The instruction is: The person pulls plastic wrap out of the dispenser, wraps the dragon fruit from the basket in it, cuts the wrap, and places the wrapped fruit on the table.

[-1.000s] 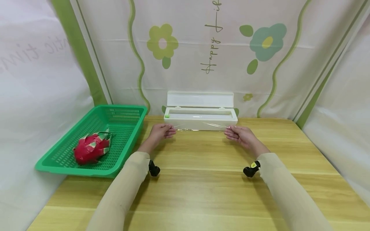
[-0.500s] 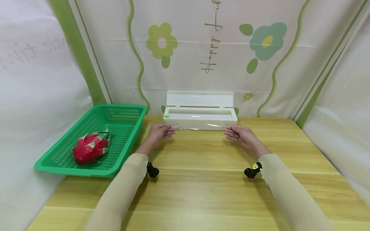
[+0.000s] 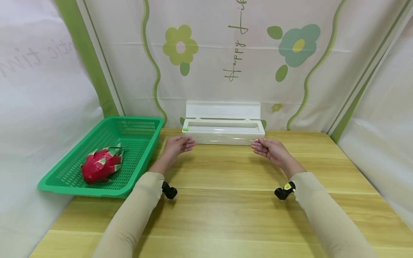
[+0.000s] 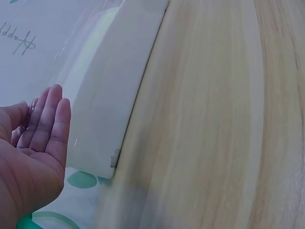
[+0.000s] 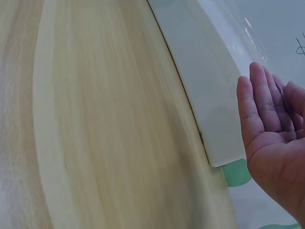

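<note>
A long white cling film dispenser (image 3: 223,138) stands at the back of the table, its lid (image 3: 222,110) tipped up and back. Clear cling film (image 3: 240,139) stretches across the dispenser's front, seen mostly as thin glints. My left hand (image 3: 175,147) pinches one corner of the film between thumb and index finger, by the dispenser's left end. At the right end, my right hand (image 3: 272,151) pinches the other corner in the same way. Both wrist views show the film (image 5: 257,40) running off from the fingertips, the other fingers loosely extended. The film's lower edge is hard to make out.
To the left sits a green plastic basket (image 3: 144,168) with a red dragon fruit (image 3: 101,166) lying in it. A small green tab (image 3: 185,129) is at the dispenser's left end. Behind the wooden table (image 3: 222,215) hangs a flowered cloth (image 3: 206,71).
Both hands have risen very slightly, staying about as far apart. The glints along the film's lower edge have faded, and the film lies closer along the dispenser's front. Basket and fruit stay put.
</note>
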The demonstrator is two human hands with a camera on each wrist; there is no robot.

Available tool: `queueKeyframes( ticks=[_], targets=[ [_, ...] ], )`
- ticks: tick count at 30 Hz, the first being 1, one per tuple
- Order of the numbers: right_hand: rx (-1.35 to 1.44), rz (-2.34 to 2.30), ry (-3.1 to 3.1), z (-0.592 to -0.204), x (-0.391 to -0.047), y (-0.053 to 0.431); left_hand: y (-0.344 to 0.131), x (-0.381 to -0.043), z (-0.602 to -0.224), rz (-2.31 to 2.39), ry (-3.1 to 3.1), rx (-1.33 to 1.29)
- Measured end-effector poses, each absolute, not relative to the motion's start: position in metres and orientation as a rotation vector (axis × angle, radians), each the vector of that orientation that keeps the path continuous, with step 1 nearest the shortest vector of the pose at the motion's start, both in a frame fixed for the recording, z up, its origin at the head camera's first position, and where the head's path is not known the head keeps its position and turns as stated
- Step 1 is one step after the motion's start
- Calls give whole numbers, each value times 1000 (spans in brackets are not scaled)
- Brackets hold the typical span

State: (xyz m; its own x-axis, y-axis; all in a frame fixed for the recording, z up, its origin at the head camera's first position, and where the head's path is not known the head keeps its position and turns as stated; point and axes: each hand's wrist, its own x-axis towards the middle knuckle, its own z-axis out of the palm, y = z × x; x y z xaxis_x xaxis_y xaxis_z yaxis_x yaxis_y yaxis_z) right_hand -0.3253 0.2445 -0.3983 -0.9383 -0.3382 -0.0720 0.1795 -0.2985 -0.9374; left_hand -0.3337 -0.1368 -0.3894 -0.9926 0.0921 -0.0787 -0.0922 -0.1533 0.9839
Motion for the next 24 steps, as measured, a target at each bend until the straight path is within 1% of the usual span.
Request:
queueKeyframes(
  ticks=[6, 24],
  targets=[
    [-181, -2304, 1602, -391, -321, 243, -138, -331, -384, 2292, 1960, 15],
    [-309, -2315, 1659, -381, -312, 244, -137, -319, -375, 2346, 2039, 103]
  ],
)
